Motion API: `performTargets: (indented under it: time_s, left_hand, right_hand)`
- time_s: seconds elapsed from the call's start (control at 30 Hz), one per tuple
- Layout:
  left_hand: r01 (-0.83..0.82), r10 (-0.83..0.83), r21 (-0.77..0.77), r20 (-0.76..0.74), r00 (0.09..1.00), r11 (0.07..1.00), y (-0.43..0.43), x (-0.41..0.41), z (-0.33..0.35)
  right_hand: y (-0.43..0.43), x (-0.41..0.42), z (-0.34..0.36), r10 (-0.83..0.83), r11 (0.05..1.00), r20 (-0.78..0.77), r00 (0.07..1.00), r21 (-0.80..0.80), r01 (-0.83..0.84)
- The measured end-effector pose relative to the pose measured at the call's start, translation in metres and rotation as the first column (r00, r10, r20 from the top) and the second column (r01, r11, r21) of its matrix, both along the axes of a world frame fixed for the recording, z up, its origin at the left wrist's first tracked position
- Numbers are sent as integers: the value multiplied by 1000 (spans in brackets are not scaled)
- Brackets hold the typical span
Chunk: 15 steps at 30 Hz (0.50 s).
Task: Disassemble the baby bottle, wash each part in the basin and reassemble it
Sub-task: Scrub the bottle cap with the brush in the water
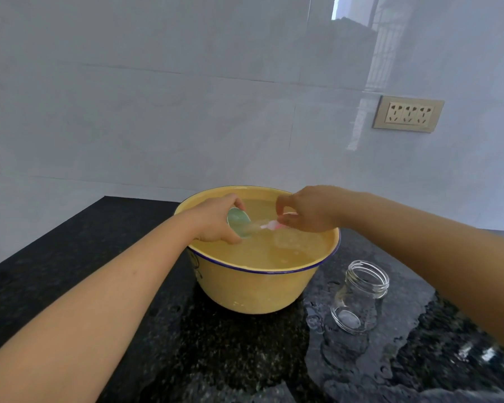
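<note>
Over the basin (pixel 253 289), the left hand (pixel 216 219) gripped the cap (pixel 238 222). The right hand (pixel 309 209) pinched a pink part (pixel 271 226) just right of it, long axis pointing toward the cap.

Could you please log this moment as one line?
phase: washing | left hand: holds green cap over basin | right hand: pinches pink-white item | glass bottle: open, on counter

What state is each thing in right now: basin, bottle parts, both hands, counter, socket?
basin: upright, filled with water.
bottle body: upright on the counter beside the basin, top open.
green part: off the bottle, held over the water.
pink-white piece: held at the water; too blurred to identify.
left hand: grips the green part.
right hand: pinches the pink-white piece.
counter: wet around the bottle body.
wall socket: nothing plugged in.
</note>
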State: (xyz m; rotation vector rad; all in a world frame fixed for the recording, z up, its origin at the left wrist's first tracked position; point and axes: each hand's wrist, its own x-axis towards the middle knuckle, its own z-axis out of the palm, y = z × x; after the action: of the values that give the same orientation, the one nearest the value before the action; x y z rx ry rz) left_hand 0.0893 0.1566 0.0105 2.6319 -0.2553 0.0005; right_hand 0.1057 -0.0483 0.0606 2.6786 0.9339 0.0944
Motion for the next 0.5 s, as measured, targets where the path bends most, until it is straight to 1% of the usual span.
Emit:
performTargets:
  time_s: [0.03, 0.07, 0.13, 0.2, 0.27, 0.33, 0.43, 0.5]
  left_hand:
    - [-9, 9, 3, -2, 1000, 1000, 0, 1, 0]
    - [-10, 10, 9, -6, 1000, 1000, 0, 1, -1]
    - [2, -2, 26, -15, 1000, 1000, -1, 2, 0]
    - [23, -22, 27, -31, 999, 999, -2, 1, 1]
    - [43, -42, 20, -50, 998, 999, -2, 0, 2]
    - [64, -62, 26, -60, 996, 998, -3, -2, 3]
    - [80, -77, 47, -67, 995, 996, -5, -3, 3]
    - [84, -82, 33, -72, 994, 996, -5, -4, 5]
  right_hand:
    - [-2, -1, 1, 45, 999, -7, 999, 20, -45]
    - [-4, -2, 2, 91, 996, 17, 996, -1, -91]
    - [-4, -1, 5, 177, 984, 136, 975, -55, -171]
    - [-1, 4, 4, 293, 956, 282, 914, -83, -282]
    - [3, 11, -1, 484, 873, 396, 781, -162, -460]
    - [6, 16, -6, 633, 767, 495, 595, -299, -567]
    - [9, 20, -7, 714, 680, 561, 420, -409, -609]
    - [8, 22, -5, 737, 645, 574, 356, -441, -624]
